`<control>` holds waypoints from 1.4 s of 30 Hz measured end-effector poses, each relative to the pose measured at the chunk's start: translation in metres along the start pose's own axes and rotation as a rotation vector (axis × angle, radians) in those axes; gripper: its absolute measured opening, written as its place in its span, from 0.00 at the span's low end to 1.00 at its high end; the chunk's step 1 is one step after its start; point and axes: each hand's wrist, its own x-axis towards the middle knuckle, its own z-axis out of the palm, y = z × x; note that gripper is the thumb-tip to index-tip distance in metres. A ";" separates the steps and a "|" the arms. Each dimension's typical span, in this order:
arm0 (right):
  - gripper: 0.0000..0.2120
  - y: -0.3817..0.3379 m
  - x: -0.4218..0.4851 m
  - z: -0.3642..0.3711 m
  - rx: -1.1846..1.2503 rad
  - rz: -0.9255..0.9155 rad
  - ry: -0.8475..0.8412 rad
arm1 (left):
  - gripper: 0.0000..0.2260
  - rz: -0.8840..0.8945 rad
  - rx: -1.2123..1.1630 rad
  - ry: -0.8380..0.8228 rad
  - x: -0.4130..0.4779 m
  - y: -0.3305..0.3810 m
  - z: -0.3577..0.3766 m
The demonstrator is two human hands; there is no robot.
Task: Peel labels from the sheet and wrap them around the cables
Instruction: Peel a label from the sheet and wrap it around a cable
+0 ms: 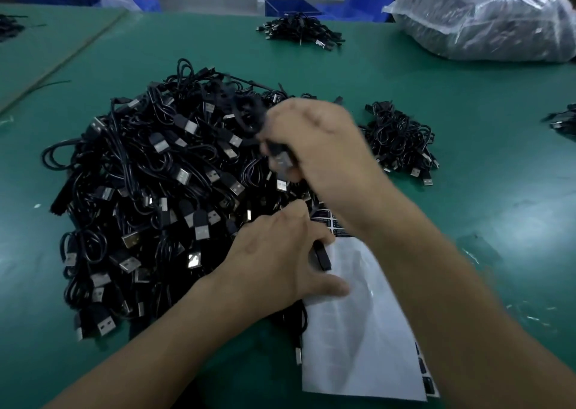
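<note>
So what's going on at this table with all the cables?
A person is labelling cables. The right hand grips one black cable, blurred, above the big cable pile. The left hand pinches a small dark strip, likely a label, at the top of the white label sheet. A smaller pile lies to the right.

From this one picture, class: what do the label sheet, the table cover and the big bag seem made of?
Label sheet: probably glossy release paper, white with a sheen. Table cover: likely green rubber or vinyl mat, smooth, reflecting light. Big bag: thin clear plastic film, crinkled and shiny.
</note>
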 end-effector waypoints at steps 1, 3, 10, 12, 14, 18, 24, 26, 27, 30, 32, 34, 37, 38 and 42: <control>0.10 0.001 -0.005 -0.012 0.041 -0.008 0.012 | 0.24 0.001 -0.059 0.045 0.001 -0.002 0.001; 0.07 0.007 -0.017 -0.033 0.091 -0.011 0.007 | 0.18 -0.010 -0.274 0.132 0.003 -0.006 0.002; 0.09 0.046 -0.053 -0.071 0.228 0.074 -0.096 | 0.17 -0.080 -1.272 0.226 0.008 -0.009 -0.018; 0.08 0.054 -0.056 -0.073 0.124 0.083 -0.170 | 0.23 -0.066 -1.394 0.212 0.006 -0.008 -0.022; 0.05 0.061 -0.059 -0.071 0.023 0.103 -0.235 | 0.22 -0.041 -1.429 0.256 0.004 -0.007 -0.025; 0.04 0.069 -0.063 -0.061 0.022 0.131 -0.244 | 0.18 0.027 -1.205 0.443 0.000 0.002 -0.032; 0.03 0.069 -0.064 -0.054 -0.144 0.066 -0.064 | 0.27 0.106 -1.003 0.697 -0.004 0.004 -0.042; 0.05 0.076 -0.062 -0.059 -0.312 0.101 0.224 | 0.27 0.087 -0.962 0.710 -0.004 0.000 -0.044; 0.05 0.078 -0.061 -0.062 -0.354 0.130 0.349 | 0.28 0.075 -0.947 0.679 -0.004 -0.001 -0.044; 0.02 0.080 -0.062 -0.070 -0.328 0.207 0.543 | 0.27 0.015 -0.970 0.457 -0.003 -0.002 -0.044; 0.03 0.079 -0.063 -0.075 -0.265 0.265 0.571 | 0.20 -0.012 -0.973 0.279 -0.003 0.000 -0.040; 0.04 0.076 -0.062 -0.077 -0.096 0.333 0.558 | 0.15 -0.005 -0.892 0.181 -0.003 0.000 -0.031; 0.02 0.070 -0.062 -0.080 0.181 0.434 0.540 | 0.12 0.043 -0.748 0.195 -0.001 0.002 -0.018; 0.02 0.068 -0.062 -0.081 0.245 0.459 0.544 | 0.12 0.055 -0.729 0.201 -0.001 0.004 -0.015; 0.08 0.067 -0.060 -0.081 0.433 0.539 0.491 | 0.15 0.025 -0.732 0.167 0.000 0.009 0.001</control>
